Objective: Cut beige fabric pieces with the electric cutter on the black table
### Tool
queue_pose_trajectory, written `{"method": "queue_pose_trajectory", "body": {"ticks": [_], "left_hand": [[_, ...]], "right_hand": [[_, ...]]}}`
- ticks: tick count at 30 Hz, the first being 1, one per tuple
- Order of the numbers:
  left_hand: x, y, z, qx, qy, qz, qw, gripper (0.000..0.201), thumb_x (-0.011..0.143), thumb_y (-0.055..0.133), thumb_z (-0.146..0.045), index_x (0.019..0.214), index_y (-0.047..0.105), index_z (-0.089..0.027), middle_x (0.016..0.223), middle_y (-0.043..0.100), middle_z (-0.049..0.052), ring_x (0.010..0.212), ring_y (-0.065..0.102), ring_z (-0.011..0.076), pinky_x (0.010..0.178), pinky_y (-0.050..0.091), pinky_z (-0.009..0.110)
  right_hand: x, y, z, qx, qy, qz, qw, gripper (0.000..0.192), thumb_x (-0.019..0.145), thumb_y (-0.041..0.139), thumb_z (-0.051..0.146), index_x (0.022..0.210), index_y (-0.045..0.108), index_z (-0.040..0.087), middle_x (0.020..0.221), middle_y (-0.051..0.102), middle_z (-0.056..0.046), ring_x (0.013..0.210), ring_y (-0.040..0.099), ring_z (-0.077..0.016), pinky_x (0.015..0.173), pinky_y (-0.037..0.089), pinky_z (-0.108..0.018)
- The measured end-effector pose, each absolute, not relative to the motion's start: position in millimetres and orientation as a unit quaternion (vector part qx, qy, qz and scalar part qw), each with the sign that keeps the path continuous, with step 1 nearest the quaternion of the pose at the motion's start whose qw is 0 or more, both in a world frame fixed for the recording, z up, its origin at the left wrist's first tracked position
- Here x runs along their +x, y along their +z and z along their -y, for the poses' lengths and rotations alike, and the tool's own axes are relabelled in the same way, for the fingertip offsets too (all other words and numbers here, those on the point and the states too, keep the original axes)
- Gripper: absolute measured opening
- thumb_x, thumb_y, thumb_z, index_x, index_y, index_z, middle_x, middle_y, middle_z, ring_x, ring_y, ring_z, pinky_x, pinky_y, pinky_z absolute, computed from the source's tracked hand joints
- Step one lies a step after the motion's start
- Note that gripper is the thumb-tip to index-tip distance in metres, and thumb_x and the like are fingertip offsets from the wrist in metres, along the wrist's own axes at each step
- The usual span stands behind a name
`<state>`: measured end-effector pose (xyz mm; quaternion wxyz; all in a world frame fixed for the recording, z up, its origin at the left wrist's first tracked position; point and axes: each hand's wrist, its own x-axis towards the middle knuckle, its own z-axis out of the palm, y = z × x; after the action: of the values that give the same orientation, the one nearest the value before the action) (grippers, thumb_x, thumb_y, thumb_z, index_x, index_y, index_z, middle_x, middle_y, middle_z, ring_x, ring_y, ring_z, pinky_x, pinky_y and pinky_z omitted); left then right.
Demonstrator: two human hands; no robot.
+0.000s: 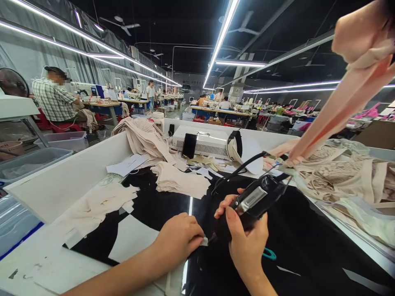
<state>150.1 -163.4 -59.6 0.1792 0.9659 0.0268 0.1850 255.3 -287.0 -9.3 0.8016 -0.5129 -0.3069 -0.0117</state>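
Workshop hall: long ceiling lights point(222, 37), rows of sewing stations; far detail too small to be made out. Black worktable point(308, 242), lower centre, bounded by a white wall point(70, 172). Beige fabric heap point(345, 172), right, cut off by the frame edge. Stack of cut pieces point(182, 181), centre. Black handheld tool point(249, 203), lower centre, gripped in the closed right hand point(247, 242); tip partly hidden. Small pale scrap point(203, 241) pinched by the left hand point(179, 238) against the tool tip.
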Motion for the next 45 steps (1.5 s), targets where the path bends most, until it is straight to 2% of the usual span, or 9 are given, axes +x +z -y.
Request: {"method": "queue_pose_trajectory", "body": {"ticks": [5, 12, 18, 34, 45], "left_hand": [[146, -63, 166, 0.95, 0.241, -0.014, 0.196, 0.011, 0.092, 0.076, -0.014, 0.089, 0.076, -0.024, 0.09, 0.07, -0.004, 0.08, 0.061, 0.0154, 0.07, 0.042, 0.028], [146, -68, 173, 0.959, 0.266, 0.056, 0.074, 0.026, 0.099, 0.068, -0.019, 0.074, 0.061, -0.02, 0.078, 0.061, -0.002, 0.071, 0.052, 0.0165, 0.064, 0.039, 0.032], [148, -77, 175, 0.95, 0.306, 0.056, 0.037, 0.033, 0.099, 0.063, -0.013, 0.069, 0.051, -0.019, 0.072, 0.054, -0.001, 0.065, 0.045, 0.0162, 0.062, 0.036, 0.032], [147, -75, 176, 0.944, 0.319, 0.066, 0.05, 0.031, 0.098, 0.063, -0.011, 0.07, 0.05, -0.019, 0.071, 0.051, -0.002, 0.064, 0.04, 0.0166, 0.062, 0.034, 0.032], [147, -80, 177, 0.945, 0.318, 0.062, 0.039, 0.033, 0.097, 0.07, -0.018, 0.07, 0.051, -0.02, 0.07, 0.05, -0.002, 0.064, 0.041, 0.0171, 0.062, 0.033, 0.033]], "right_hand": [[255, -8, 288, -0.515, -0.012, 0.302, 0.802, 0.039, 0.087, 0.078, 0.029, 0.119, 0.056, 0.026, 0.084, 0.069, 0.003, 0.061, 0.066, -0.0145, 0.06, 0.057, -0.031], [259, -8, 290, -0.508, -0.001, 0.298, 0.808, 0.038, 0.087, 0.08, 0.028, 0.118, 0.058, 0.027, 0.085, 0.068, 0.003, 0.064, 0.067, -0.0145, 0.062, 0.058, -0.032], [261, -3, 288, -0.502, -0.01, 0.297, 0.812, 0.036, 0.088, 0.079, 0.029, 0.118, 0.058, 0.027, 0.085, 0.068, 0.004, 0.064, 0.065, -0.0139, 0.064, 0.057, -0.033], [261, -4, 280, -0.502, -0.007, 0.3, 0.811, 0.035, 0.089, 0.077, 0.029, 0.117, 0.056, 0.027, 0.084, 0.067, 0.004, 0.064, 0.064, -0.0138, 0.062, 0.057, -0.032], [253, -2, 290, -0.486, 0.013, 0.296, 0.822, 0.034, 0.088, 0.078, 0.029, 0.116, 0.058, 0.027, 0.082, 0.066, 0.003, 0.065, 0.064, -0.0138, 0.061, 0.057, -0.031]]}}
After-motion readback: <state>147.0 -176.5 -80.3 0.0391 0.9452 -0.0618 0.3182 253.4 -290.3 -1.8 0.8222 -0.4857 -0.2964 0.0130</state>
